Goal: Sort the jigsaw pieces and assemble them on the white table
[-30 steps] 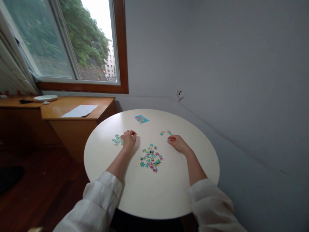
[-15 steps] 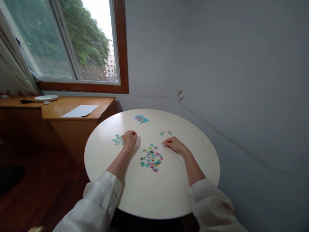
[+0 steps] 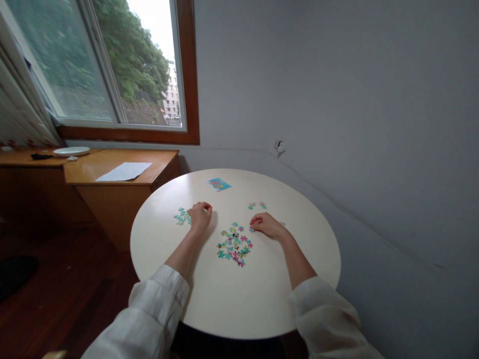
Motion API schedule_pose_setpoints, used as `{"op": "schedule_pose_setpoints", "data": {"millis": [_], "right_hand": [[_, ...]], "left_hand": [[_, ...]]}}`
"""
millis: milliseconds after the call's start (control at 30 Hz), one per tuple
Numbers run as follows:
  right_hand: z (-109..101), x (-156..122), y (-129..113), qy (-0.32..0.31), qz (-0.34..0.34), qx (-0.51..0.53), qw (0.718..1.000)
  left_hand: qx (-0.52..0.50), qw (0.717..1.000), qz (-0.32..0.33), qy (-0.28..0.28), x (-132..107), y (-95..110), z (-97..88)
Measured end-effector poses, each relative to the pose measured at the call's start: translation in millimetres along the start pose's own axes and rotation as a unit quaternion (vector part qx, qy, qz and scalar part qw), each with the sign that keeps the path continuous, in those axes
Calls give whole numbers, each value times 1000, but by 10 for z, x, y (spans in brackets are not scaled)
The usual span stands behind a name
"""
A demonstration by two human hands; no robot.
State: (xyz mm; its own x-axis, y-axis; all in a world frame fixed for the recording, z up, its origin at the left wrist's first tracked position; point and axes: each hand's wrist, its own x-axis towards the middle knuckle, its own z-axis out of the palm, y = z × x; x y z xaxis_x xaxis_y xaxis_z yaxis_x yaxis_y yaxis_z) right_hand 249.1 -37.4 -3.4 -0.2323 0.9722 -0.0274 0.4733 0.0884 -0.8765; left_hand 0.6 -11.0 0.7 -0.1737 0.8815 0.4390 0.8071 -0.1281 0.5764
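Pile (image 3: pixel 234 244) of loose puzzle pieces as landmark, mid-worktop (image 3: pixel 224 304). Just right of pile, at its far rim: right hand (image 3: pixel 266 225), palm down, grip pinched together on a small piece (image 3: pixel 251 229) right beside pile's outermost pieces. Left of pile, apart from it: left hand (image 3: pixel 200 216), grip curled together; anything inside, impossible to tell. Further left of pile, touching that hand: teal cluster (image 3: pixel 182 216). Beyond pile: stray pieces (image 3: pixel 257 205) near, picture card (image 3: pixel 219 184) well apart.
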Motion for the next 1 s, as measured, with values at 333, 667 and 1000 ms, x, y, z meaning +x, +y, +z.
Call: {"op": "schedule_pose_setpoints", "data": {"millis": [333,667,1000], "right_hand": [[-11,-21,-35,29,8,-108,994],[-227,-30,24,231,17,-134,963],[-670,-162,466,248,118,-197,941]], "left_hand": [[5,1000,1,-2,-4,18,-19],[9,1000,2,1,12,2,-8],[-23,1000,-5,4,29,1,13]]}}
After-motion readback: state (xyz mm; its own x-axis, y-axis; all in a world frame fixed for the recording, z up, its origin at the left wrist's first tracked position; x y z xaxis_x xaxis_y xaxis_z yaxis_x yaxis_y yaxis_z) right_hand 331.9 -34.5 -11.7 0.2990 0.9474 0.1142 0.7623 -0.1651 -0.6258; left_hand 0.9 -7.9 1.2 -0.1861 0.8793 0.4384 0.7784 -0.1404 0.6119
